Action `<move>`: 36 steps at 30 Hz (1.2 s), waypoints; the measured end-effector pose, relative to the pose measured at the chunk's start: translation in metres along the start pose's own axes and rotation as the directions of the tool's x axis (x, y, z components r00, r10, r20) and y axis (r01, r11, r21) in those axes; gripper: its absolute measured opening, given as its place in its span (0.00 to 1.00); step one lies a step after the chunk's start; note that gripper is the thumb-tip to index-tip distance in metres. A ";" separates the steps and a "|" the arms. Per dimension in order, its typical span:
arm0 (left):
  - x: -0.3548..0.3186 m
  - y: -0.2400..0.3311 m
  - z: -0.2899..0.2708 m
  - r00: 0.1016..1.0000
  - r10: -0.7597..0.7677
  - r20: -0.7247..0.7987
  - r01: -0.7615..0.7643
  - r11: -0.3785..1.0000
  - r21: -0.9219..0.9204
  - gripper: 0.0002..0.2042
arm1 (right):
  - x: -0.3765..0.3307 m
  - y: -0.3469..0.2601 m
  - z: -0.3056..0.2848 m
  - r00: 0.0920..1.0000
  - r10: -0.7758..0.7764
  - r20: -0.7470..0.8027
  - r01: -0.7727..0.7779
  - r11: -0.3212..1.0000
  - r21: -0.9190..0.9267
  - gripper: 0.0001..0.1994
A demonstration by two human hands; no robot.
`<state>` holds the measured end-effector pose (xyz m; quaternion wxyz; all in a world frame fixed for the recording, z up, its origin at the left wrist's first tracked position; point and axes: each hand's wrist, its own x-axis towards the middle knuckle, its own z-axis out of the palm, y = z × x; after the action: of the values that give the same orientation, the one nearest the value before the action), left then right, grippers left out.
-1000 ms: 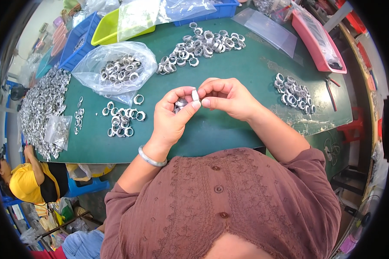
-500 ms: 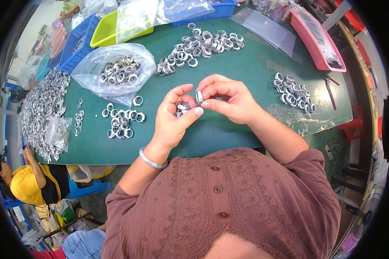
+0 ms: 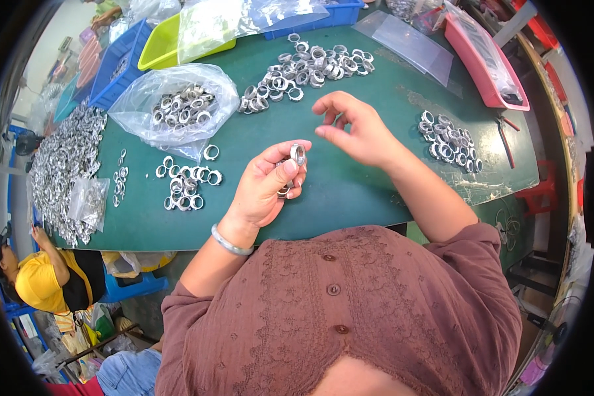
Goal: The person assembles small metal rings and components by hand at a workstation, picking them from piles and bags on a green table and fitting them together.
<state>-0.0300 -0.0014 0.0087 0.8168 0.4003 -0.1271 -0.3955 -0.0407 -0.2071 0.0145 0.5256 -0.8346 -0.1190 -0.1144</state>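
My left hand [image 3: 263, 188] is closed in front of me above the green table [image 3: 350, 191]. Its thumb and forefinger pinch a silver metal ring [image 3: 297, 154], which looks like a watch case. More such rings sit in the curled fingers beneath it, mostly hidden. To the right and slightly farther off, my right hand [image 3: 358, 132] hangs over the table with thumb and forefinger apart, holding nothing I can see. Beyond both hands lies a loose pile of similar rings [image 3: 310, 69]. A smaller group [image 3: 185, 188] rests left of my left hand, and another [image 3: 450, 142] lies to the right.
A clear bag [image 3: 135, 109] with rings stands at the back left, near a lime-green tray [image 3: 162, 49] and blue bins. A large heap of metal parts [image 3: 66, 171] covers the left end. Pliers [image 3: 506, 142] and a pink tray [image 3: 482, 66] lie right. A person in yellow [image 3: 43, 280] sits left.
My right hand has let go of the ring and moved up and to the right. The ring now stays pinched in my left hand, whose fingers have closed further.
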 end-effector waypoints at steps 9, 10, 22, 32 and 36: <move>0.000 0.000 -0.007 0.999 -0.032 0.015 0.032 0.999 -0.024 0.17 | 0.049 0.051 0.014 0.995 -0.074 0.066 0.098 0.812 -0.576 0.14; 0.000 0.000 -0.008 0.999 -0.031 0.013 0.031 0.999 -0.023 0.17 | 0.051 0.052 0.016 0.995 -0.075 0.067 0.100 0.812 -0.574 0.14; 0.004 0.001 -0.020 0.983 -0.015 -0.185 0.004 0.998 -0.059 0.13 | 0.028 0.017 0.012 0.977 0.134 0.168 -0.179 0.941 0.287 0.06; 0.007 0.009 0.001 0.960 -0.112 -0.258 0.146 0.982 0.120 0.12 | -0.001 -0.025 0.011 0.907 -0.396 0.141 0.416 0.897 -0.151 0.10; 0.006 0.006 0.002 0.977 -0.079 -0.200 0.099 0.991 0.093 0.12 | -0.010 -0.028 0.013 0.954 -0.293 0.056 0.296 0.953 -0.059 0.12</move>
<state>-0.0239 -0.0042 0.0141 0.7851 0.4840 -0.0482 -0.3834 -0.0581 -0.1841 0.0292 0.4716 -0.8270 -0.2505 -0.1758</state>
